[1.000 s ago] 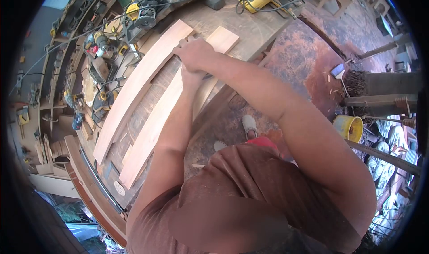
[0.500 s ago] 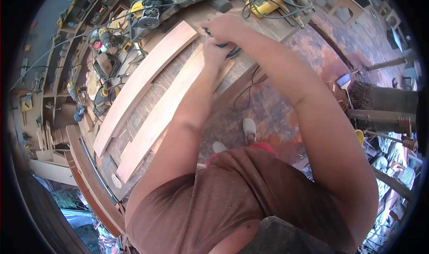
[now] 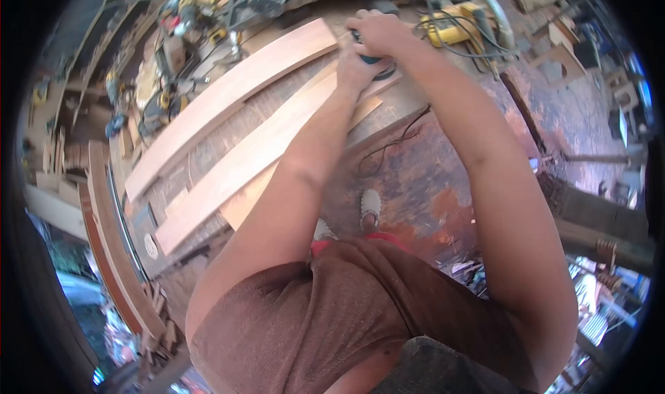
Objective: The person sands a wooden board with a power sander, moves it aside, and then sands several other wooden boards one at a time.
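Sander [image 3: 379,66]: was clenched in fingers of right hand [image 3: 379,32] and left hand [image 3: 352,67], apparently stacked to press it flat on 1 plank [image 3: 235,176] along the bench [image 3: 208,158].

one camera sits on the person's head. it looks forward and steeply down, over the shirt [image 3: 312,311] and both arms, onto the workbench [image 3: 215,148] and the floor [image 3: 429,186]. the shirt is very near, at the bottom. the left hand [image 3: 353,65] and right hand [image 3: 379,34] are far out, near the top. the round lens bends the edges.
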The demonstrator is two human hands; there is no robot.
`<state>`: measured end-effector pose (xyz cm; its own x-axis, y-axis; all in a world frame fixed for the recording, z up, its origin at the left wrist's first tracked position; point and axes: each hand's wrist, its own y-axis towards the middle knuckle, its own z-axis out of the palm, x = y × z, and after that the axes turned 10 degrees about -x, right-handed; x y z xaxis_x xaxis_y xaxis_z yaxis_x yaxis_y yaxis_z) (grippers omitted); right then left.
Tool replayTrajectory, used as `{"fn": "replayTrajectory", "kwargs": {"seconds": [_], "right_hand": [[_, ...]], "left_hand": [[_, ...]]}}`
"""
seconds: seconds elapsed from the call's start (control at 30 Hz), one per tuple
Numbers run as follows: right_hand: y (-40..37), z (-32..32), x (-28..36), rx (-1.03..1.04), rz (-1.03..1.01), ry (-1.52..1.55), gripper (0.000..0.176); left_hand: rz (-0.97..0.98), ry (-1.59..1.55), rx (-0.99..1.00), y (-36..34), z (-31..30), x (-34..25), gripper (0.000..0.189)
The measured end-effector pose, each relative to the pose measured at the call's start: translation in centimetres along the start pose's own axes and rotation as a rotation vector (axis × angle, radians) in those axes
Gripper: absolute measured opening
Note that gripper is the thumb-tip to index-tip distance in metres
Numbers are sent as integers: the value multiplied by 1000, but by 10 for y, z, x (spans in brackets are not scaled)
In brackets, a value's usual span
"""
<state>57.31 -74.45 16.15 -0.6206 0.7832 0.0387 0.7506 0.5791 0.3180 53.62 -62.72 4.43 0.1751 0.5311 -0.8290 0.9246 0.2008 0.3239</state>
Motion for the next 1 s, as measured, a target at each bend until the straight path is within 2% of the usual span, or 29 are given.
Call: {"fn": "replayTrajectory", "kwargs": {"seconds": [0.07, 0.13, 0.17, 0.23, 0.27, 0.33, 0.5, 0.57, 0.67, 0.9, 1.0], "right_hand": [[-2, 2, 14, -22, -26, 1, 49], [-3, 4, 30, -28, -59, 15, 48], [-1, 6, 38, -26, -69, 23, 47], [2, 3, 64, 15, -85, 40, 41], [6, 2, 79, 16, -125, 48, 41], [10, -1, 111, 58, -78, 48, 40], [22, 7, 189, 26, -182, 58, 39], [26, 9, 223, 59, -187, 31, 40], [31, 8, 273, 81, -214, 38, 42], [48, 20, 384, 100, -290, 52, 44], [53, 27, 429, 49, -320, 91, 44]], "left_hand": [[1, -37, -19, -7, -7, 18, 72], [162, 9, -119, -22, -30, 7, 48], [138, 29, -169, -26, -38, 12, 48], [66, 97, -111, -37, -60, 18, 63], [48, 109, -146, -42, -75, 19, 63], [-64, 17, -95, -53, -106, 18, 89], [-82, 47, -179, -84, -173, 46, 89], [-144, 26, -139, -97, -205, 55, 90], [-71, 96, -207, -117, -249, 69, 85], [-137, 141, -292, -158, -347, 106, 85], [-223, 106, -236, -172, -386, 126, 91]]}}
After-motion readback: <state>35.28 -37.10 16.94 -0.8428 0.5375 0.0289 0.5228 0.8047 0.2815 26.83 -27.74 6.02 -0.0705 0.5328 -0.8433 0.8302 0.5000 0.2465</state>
